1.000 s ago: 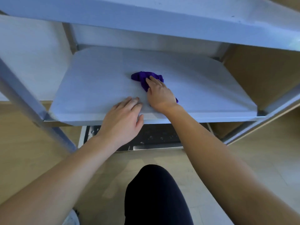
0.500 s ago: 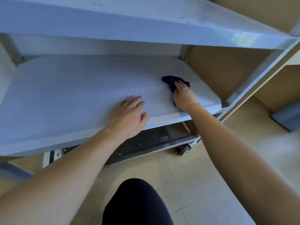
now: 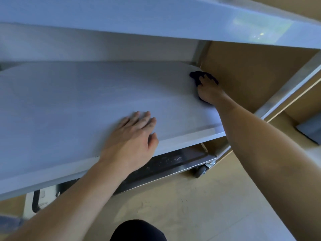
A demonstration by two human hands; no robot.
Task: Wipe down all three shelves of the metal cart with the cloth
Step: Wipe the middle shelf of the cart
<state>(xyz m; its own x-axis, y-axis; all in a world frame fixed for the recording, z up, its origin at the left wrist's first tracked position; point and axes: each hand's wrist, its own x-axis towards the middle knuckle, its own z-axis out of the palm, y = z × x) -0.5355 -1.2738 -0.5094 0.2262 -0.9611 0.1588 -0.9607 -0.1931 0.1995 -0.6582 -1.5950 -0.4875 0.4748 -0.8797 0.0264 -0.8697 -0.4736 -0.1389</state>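
Cloth (image 3: 195, 77) at far right corner of middle shelf (image 3: 69, 105).
Soft, light, bunches easily (steel looks slick): right hand (image 3: 209, 90) fingers press flat on top; left hand (image 3: 132, 136) splayed, holding nothing.

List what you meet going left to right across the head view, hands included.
left hand flat on the middle shelf → right hand pressing the cloth at the shelf's right end → grey slab on the floor. The cloth overlaps the right hand, so it gets no separate place.
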